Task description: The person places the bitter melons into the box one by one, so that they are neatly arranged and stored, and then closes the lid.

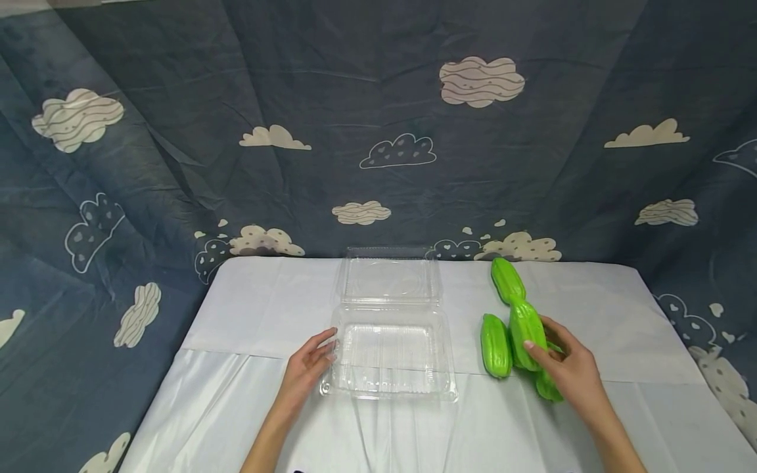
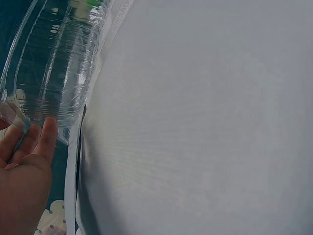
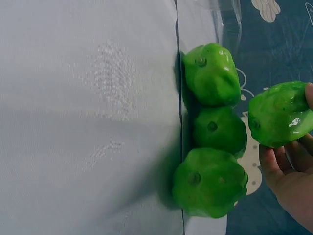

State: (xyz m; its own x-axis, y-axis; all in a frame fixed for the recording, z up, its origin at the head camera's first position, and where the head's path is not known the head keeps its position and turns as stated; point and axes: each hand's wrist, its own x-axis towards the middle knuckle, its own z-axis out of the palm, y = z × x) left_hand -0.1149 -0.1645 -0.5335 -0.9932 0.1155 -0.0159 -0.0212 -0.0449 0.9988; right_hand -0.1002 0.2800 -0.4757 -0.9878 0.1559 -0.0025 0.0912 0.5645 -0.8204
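Observation:
My right hand [image 1: 570, 368] grips a bright green, glossy, ribbed elongated fruit [image 1: 525, 332] between thumb and fingers. In the right wrist view this held fruit [image 3: 276, 117] is raised above three similar ones. One lies to its left [image 1: 495, 347], a second fruit [image 1: 506, 279] farther back, and a third fruit [image 1: 549, 389] is partly hidden under the hand. My left hand [image 1: 304, 371] has its fingertips at the left side of a clear plastic clamshell container [image 1: 393, 387]. Its fingers [image 2: 47, 139] are fairly straight against the plastic wall in the left wrist view.
The container's hinged lid [image 1: 390, 279] lies folded back, toward the far table edge. A white cloth [image 1: 254, 315] covers the table. Dark blue fabric [image 1: 378, 98] with cloud prints hangs behind it and at both sides.

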